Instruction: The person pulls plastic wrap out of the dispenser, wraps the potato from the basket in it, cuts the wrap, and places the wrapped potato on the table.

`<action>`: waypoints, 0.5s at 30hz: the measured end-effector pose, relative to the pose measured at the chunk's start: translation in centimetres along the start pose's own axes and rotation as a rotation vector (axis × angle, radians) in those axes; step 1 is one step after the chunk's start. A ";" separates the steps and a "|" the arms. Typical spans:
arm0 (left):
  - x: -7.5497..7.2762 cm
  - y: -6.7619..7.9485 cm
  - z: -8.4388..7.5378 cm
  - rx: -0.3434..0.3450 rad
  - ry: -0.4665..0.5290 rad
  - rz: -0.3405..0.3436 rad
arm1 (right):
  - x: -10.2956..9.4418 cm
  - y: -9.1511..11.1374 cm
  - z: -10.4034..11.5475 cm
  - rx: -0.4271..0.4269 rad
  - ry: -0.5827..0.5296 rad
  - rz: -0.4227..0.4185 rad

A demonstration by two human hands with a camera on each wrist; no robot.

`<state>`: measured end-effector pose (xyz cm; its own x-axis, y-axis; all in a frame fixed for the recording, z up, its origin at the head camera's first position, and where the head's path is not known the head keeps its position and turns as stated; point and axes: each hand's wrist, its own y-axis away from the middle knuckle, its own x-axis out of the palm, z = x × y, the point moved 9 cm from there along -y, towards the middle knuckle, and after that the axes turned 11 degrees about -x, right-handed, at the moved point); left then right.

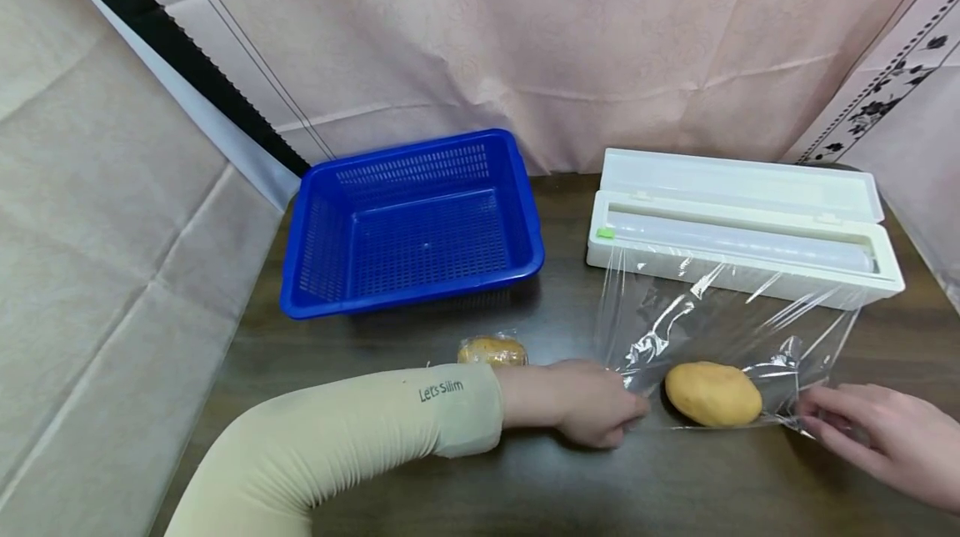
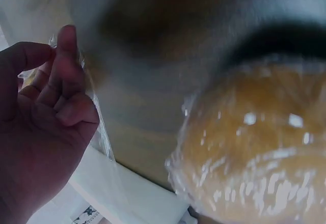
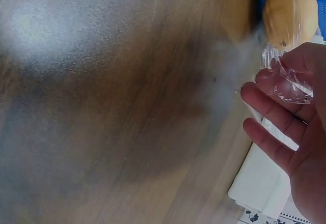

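A sheet of clear cling film (image 1: pixel 667 328) runs from its dispenser box toward the person. My left hand (image 1: pixel 588 404) pinches the film's near left corner between thumb and forefinger, as the left wrist view shows. At the near right corner, the thumb and forefinger of my right hand (image 1: pixel 881 437) pinch the film, its other fingers (image 3: pixel 270 109) spread. Between the hands lies a bare yellow potato (image 1: pixel 712 393), close to the film's near edge. Behind the left wrist sits a second potato (image 1: pixel 492 350), wrapped in film and partly hidden by the arm; it looms large in the left wrist view.
The white dispenser box (image 1: pixel 742 278) stands at the back right with its lid (image 1: pixel 738 183) up and a film roll (image 1: pixel 735 241) inside. A blue plastic basket (image 1: pixel 412 295) stands at the back left. Pale cloth (image 1: pixel 480 37) hangs behind the dark wooden table (image 1: pixel 420 487).
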<state>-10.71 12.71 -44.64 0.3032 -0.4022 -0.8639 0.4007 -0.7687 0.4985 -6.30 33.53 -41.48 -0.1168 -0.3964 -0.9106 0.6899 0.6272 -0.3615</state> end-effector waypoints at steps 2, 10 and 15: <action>-0.1 0.0 0.0 0.004 0.017 -0.015 | -0.1 0.1 0.0 0.019 0.008 0.007; -3.1 0.0 0.1 0.066 -0.085 -0.188 | -1.3 -0.2 0.3 0.000 0.032 -0.070; -4.2 -0.2 0.8 0.055 -0.011 -0.210 | -2.0 -0.4 -0.3 -0.002 0.007 -0.124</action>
<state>-12.78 14.15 -41.16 0.2083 -0.2360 -0.9492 0.4060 -0.8621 0.3034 -6.52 34.28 -39.56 -0.2058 -0.4660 -0.8605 0.6685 0.5752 -0.4714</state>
